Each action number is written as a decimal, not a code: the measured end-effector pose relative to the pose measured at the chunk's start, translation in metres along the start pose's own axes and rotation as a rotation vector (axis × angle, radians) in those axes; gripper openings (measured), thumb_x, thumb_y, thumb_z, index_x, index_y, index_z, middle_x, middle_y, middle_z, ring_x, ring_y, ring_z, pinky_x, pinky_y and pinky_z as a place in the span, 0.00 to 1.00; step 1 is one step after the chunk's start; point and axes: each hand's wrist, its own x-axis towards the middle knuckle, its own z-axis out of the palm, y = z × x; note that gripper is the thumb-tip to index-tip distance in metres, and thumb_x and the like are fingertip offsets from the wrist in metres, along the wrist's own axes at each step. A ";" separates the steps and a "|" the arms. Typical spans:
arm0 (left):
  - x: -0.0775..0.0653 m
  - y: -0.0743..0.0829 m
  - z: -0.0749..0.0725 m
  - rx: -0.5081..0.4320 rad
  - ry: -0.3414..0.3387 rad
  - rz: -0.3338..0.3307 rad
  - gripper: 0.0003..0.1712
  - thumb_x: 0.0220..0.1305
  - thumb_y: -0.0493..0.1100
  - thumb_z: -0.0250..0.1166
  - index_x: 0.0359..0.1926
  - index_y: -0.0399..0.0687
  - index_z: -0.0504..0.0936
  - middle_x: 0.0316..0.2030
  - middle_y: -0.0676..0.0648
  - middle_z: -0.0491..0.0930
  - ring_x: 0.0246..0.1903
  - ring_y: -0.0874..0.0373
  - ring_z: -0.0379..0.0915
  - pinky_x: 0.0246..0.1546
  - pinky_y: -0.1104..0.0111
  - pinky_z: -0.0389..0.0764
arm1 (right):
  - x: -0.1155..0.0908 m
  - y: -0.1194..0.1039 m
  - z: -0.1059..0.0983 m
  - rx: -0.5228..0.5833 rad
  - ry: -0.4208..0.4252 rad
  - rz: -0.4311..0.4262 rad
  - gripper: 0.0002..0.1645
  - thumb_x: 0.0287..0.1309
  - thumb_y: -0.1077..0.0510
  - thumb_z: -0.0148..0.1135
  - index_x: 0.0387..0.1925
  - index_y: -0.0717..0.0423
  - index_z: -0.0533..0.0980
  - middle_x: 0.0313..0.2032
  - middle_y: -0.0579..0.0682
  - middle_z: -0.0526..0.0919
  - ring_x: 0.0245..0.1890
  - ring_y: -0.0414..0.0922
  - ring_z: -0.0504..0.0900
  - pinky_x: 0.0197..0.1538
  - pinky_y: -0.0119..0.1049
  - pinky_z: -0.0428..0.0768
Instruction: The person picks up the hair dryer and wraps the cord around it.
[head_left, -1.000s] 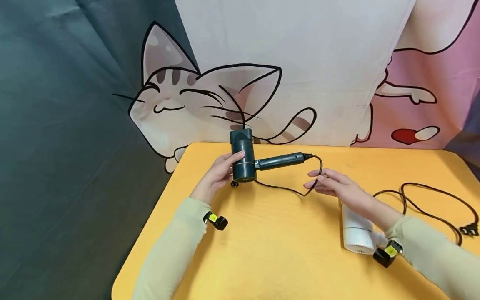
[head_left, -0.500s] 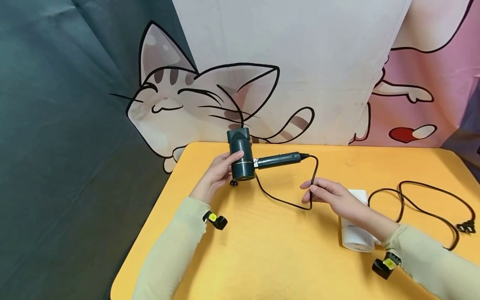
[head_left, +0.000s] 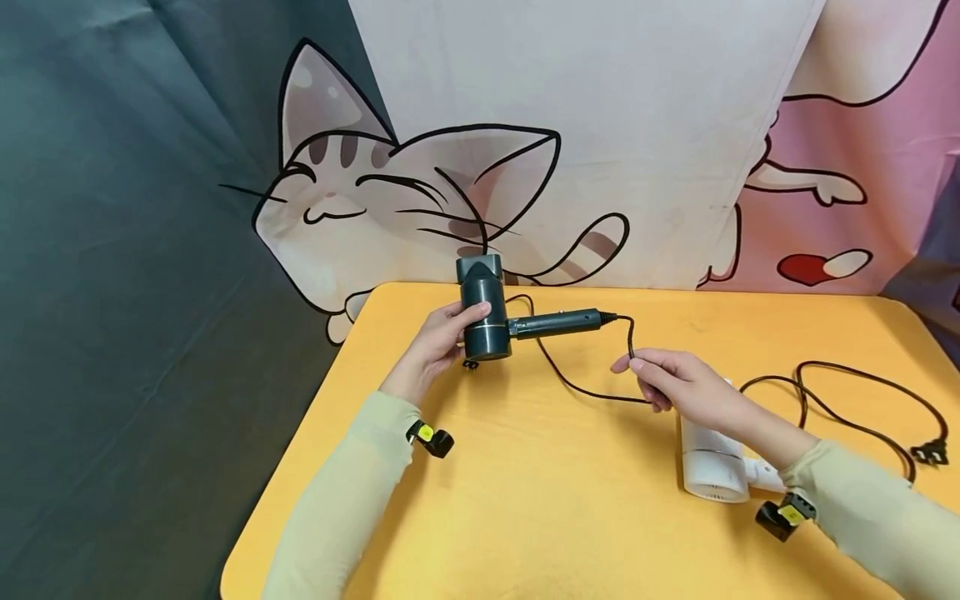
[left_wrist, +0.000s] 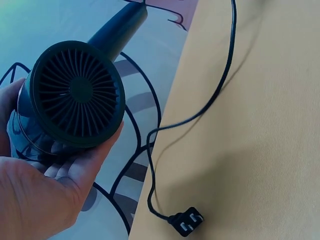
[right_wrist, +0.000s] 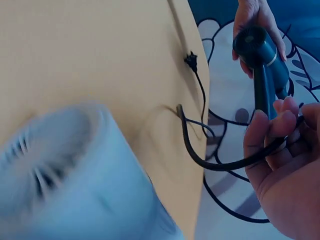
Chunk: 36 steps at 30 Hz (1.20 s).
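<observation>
A dark green hair dryer (head_left: 486, 340) is held off the yellow table by my left hand (head_left: 442, 340), whose thumb lies over its barrel. Its round intake grille (left_wrist: 80, 90) faces the left wrist camera. The handle points right, and a black cord (head_left: 564, 379) leaves its end. Between thumb and fingers, my right hand (head_left: 690, 387) pinches that cord a short way from the handle. In the left wrist view the cord's two-pin plug (left_wrist: 187, 221) shows over the tabletop. Below my right hand, a white hair dryer (head_left: 715, 477) lies on the table, partly hidden by the forearm.
The white dryer's black cord (head_left: 855, 421) loops over the right side of the yellow table (head_left: 555, 517), ending in a plug (head_left: 930, 452). A fabric backdrop with a cartoon cat (head_left: 337, 242) hangs behind the table's far edge.
My right hand first dips left along the cord, then rises slightly right and pinches it. The dark dryer's cord shifts, with a loop now showing behind the handle. My left hand stays nearly still.
</observation>
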 end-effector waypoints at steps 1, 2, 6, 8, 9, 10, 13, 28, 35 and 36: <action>0.000 0.000 -0.001 -0.002 0.002 0.000 0.38 0.70 0.53 0.72 0.75 0.43 0.73 0.61 0.35 0.81 0.50 0.48 0.82 0.35 0.68 0.87 | 0.000 -0.001 -0.003 -0.031 0.004 -0.010 0.18 0.86 0.56 0.47 0.55 0.57 0.83 0.24 0.47 0.75 0.21 0.45 0.74 0.27 0.37 0.78; -0.001 0.000 -0.001 -0.006 0.003 0.000 0.38 0.70 0.53 0.72 0.75 0.43 0.73 0.62 0.35 0.81 0.51 0.48 0.82 0.37 0.68 0.87 | 0.000 -0.002 -0.005 -0.057 0.008 -0.019 0.18 0.86 0.56 0.47 0.55 0.56 0.83 0.23 0.46 0.74 0.20 0.44 0.73 0.26 0.37 0.77; -0.002 -0.001 -0.003 -0.006 0.004 0.004 0.38 0.71 0.53 0.72 0.75 0.43 0.72 0.63 0.36 0.80 0.53 0.47 0.82 0.41 0.67 0.88 | 0.001 -0.006 -0.014 -0.114 0.025 -0.048 0.18 0.86 0.57 0.47 0.54 0.55 0.84 0.21 0.44 0.72 0.19 0.43 0.72 0.24 0.37 0.76; -0.003 0.000 -0.003 0.000 0.003 0.005 0.38 0.71 0.53 0.72 0.75 0.43 0.72 0.63 0.36 0.80 0.53 0.47 0.82 0.42 0.66 0.88 | 0.002 -0.006 -0.019 -0.122 0.033 -0.054 0.18 0.86 0.57 0.47 0.53 0.55 0.84 0.21 0.45 0.72 0.18 0.43 0.71 0.24 0.37 0.76; -0.003 0.000 -0.003 0.004 0.004 0.005 0.39 0.71 0.53 0.72 0.75 0.43 0.72 0.63 0.35 0.81 0.53 0.48 0.82 0.42 0.66 0.88 | 0.003 -0.007 -0.022 -0.128 0.037 -0.056 0.18 0.86 0.57 0.47 0.53 0.55 0.84 0.21 0.45 0.71 0.18 0.43 0.71 0.24 0.37 0.76; -0.004 0.000 -0.002 0.009 0.003 0.005 0.39 0.71 0.53 0.72 0.75 0.43 0.73 0.62 0.36 0.81 0.53 0.48 0.82 0.42 0.66 0.88 | 0.004 -0.007 -0.024 -0.141 0.042 -0.058 0.18 0.86 0.57 0.47 0.52 0.55 0.84 0.21 0.45 0.71 0.18 0.44 0.71 0.24 0.37 0.76; -0.006 0.000 -0.001 0.015 0.001 0.006 0.38 0.70 0.53 0.73 0.75 0.43 0.73 0.61 0.36 0.82 0.52 0.47 0.83 0.40 0.65 0.88 | 0.007 -0.008 -0.031 -0.179 0.059 -0.051 0.19 0.86 0.57 0.46 0.51 0.54 0.84 0.21 0.45 0.71 0.19 0.44 0.71 0.26 0.36 0.75; -0.008 -0.005 0.003 0.067 -0.010 0.032 0.38 0.69 0.50 0.74 0.74 0.42 0.74 0.59 0.34 0.83 0.50 0.48 0.83 0.43 0.64 0.87 | 0.034 -0.001 -0.063 -0.112 0.084 0.079 0.24 0.87 0.50 0.45 0.52 0.60 0.82 0.19 0.48 0.67 0.16 0.42 0.61 0.20 0.38 0.64; -0.007 -0.004 0.010 0.063 -0.013 0.050 0.37 0.69 0.52 0.74 0.74 0.43 0.75 0.60 0.36 0.82 0.54 0.46 0.83 0.53 0.55 0.88 | 0.053 -0.021 -0.052 -0.232 -0.008 0.014 0.22 0.87 0.52 0.46 0.52 0.58 0.85 0.23 0.48 0.70 0.20 0.43 0.64 0.24 0.37 0.65; -0.007 -0.003 0.011 0.055 -0.011 0.060 0.37 0.69 0.51 0.74 0.73 0.43 0.75 0.61 0.36 0.82 0.55 0.45 0.83 0.55 0.53 0.87 | 0.054 -0.024 -0.048 -0.246 -0.020 0.001 0.21 0.87 0.53 0.46 0.52 0.57 0.85 0.24 0.48 0.71 0.21 0.44 0.65 0.25 0.37 0.65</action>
